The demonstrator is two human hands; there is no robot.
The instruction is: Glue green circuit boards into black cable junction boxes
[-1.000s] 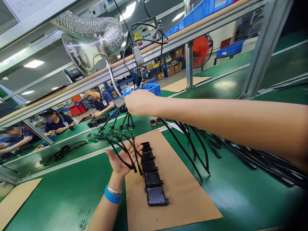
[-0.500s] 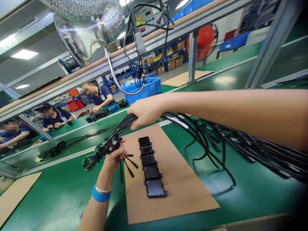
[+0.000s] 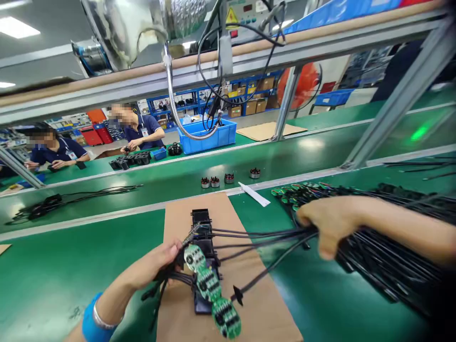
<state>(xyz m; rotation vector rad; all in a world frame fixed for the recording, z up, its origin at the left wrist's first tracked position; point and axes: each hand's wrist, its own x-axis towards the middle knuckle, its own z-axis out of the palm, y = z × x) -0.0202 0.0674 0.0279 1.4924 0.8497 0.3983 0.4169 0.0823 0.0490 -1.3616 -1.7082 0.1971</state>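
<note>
My left hand is closed around a bundle of black cables, low over the left part of the cardboard sheet. Beside its fingers hang several round green circuit boards. Black cables stretch from there to my right hand, whose fingers are wrapped over them; part of the grip is hidden. Under the boards, a row of black plastic housings lies on the cardboard, partly covered. A pile of black cables with boards lies below and beyond my right hand.
Several small motors stand on the ledge behind the bench. A white tube lies nearby. Loose black cables rest at left. A metal frame post and a hanging hose cross the space ahead. Co-workers sit opposite.
My right hand has moved right and down toward the cable pile. The cables are now stretched between my hands, and the green boards have come over the housings. The view has shifted.
</note>
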